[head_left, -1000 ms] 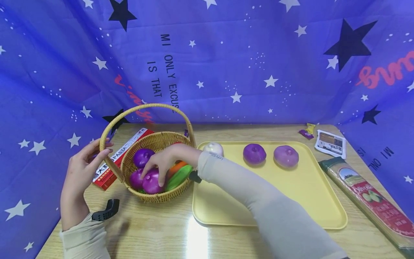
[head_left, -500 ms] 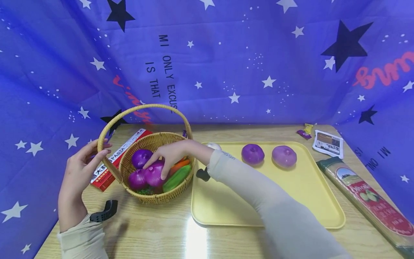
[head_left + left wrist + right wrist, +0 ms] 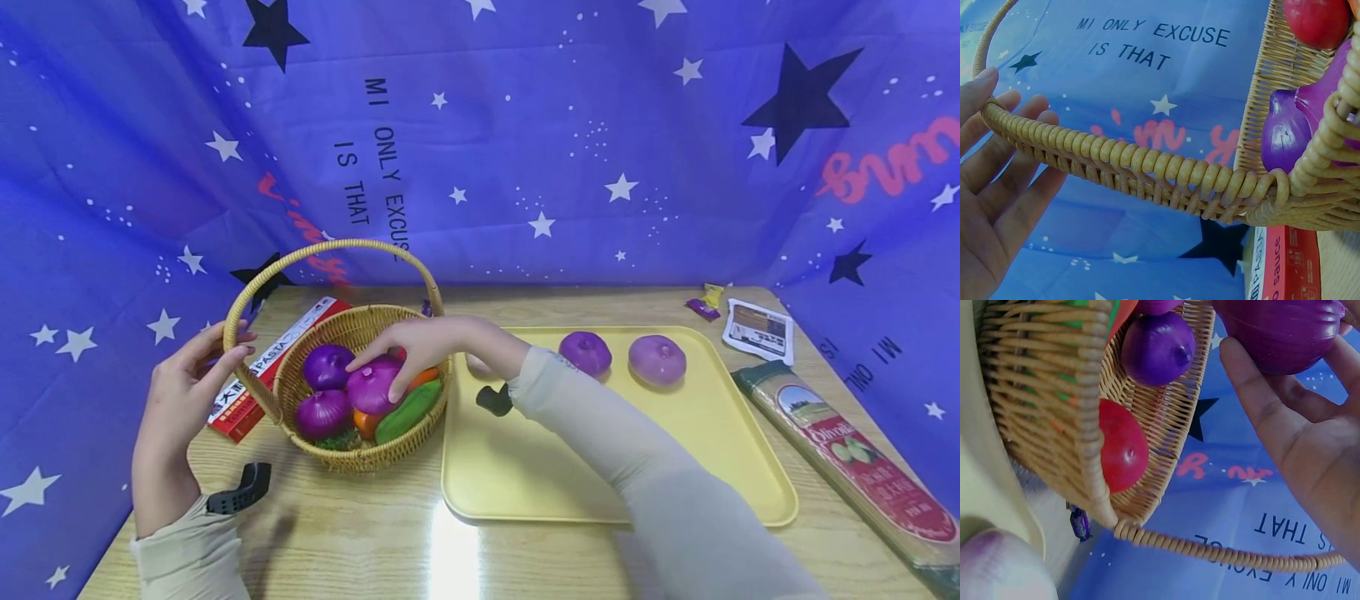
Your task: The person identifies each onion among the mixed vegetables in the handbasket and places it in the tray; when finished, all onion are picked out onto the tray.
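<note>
In the head view, the right hand point(image 3: 433, 343), left of the frame's centre, grips a purple onion point(image 3: 372, 387) between thumb and fingers over the wicker basket point(image 3: 378, 459); the right wrist view shows the fingers spread wide around its rounded side. The left hand point(image 3: 176, 400), at the left of the frame, has its thumb and fingers closed around the side of the basket handle point(image 3: 333, 246). Inside the basket, a dark purple onion point(image 3: 327, 367) and a lighter purple onion point(image 3: 323, 414) lie left of the held one, with a green vegetable point(image 3: 408, 413) and an orange item point(image 3: 365, 424) toward the lower right. A red round item point(image 3: 1125, 447) shows at the basket's end in the right wrist view. Right of centre, a yellow tray point(image 3: 540, 498) on the tabletop point(image 3: 345, 533) carries two purple onions point(image 3: 658, 361) and a whitish bulb point(image 3: 477, 365), mostly hidden by the right arm. A pasta box point(image 3: 251, 407) lies behind the basket at left; a long green-ended package point(image 3: 855, 462) lies at lower right.
</note>
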`<state>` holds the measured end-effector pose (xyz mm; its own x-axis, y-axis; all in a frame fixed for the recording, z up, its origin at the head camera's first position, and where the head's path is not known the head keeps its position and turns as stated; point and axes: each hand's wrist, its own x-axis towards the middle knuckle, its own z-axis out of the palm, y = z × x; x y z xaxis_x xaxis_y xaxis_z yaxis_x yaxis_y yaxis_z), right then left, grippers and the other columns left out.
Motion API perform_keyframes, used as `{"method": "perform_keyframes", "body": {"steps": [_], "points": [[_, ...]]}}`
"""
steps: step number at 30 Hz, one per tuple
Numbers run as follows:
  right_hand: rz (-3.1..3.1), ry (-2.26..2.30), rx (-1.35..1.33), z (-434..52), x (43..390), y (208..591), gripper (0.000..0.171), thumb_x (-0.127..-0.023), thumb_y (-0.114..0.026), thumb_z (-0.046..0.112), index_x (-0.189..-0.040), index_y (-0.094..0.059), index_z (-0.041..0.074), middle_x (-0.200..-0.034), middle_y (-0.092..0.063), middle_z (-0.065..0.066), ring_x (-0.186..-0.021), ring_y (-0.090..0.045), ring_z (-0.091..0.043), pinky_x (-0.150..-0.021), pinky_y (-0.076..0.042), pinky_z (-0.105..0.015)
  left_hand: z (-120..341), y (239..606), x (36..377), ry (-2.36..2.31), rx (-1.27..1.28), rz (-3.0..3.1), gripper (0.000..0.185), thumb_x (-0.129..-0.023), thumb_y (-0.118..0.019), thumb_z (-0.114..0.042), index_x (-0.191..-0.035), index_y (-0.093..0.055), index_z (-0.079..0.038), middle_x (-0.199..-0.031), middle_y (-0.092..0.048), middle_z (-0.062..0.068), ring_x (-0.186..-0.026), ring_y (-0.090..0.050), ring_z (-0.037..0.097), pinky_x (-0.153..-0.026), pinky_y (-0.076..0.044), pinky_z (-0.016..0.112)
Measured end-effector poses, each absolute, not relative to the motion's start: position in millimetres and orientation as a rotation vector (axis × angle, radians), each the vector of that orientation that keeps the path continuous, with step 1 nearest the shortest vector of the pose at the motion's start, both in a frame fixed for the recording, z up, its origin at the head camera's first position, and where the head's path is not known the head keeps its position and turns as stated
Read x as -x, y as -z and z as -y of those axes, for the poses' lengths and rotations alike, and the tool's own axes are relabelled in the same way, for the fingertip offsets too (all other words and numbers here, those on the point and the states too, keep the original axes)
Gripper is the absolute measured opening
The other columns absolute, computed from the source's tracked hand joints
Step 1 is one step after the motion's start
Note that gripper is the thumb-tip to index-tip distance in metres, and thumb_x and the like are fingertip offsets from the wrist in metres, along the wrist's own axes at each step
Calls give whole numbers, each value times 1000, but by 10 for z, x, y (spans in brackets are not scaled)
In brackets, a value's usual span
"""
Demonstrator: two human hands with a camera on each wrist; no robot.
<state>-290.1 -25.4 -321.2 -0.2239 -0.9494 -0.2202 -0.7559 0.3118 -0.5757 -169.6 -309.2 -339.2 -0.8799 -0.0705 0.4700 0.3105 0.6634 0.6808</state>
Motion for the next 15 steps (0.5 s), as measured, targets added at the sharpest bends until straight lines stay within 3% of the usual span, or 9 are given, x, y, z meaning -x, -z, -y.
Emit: {"method": "perform_keyframes", "body": {"steps": [7, 15], "points": [[-2112, 496, 1559, 111, 2854, 3228, 66, -80, -75, 34, -139, -47, 23, -143, -48, 2, -122, -47, -12, -98, -43, -20, 3082, 3386, 1694, 1116, 190, 2409, 31, -93, -59, -13, -123, -60, -7, -100, -59, -33, -92, -56, -15, -79, -42, -2], [-2134, 586, 1634, -33, 2783, 3276, 70, -79, -75, 31, -141, -45, 19, -134, -55, -1, -118, -49, -13, -99, -43, -21, 3085, 3394, 1696, 1123, 181, 2411, 31, -93, -58, -13, -124, -60, -8, -100, -61, -31, -91, -56, -16, -79, -43, -2]]}}
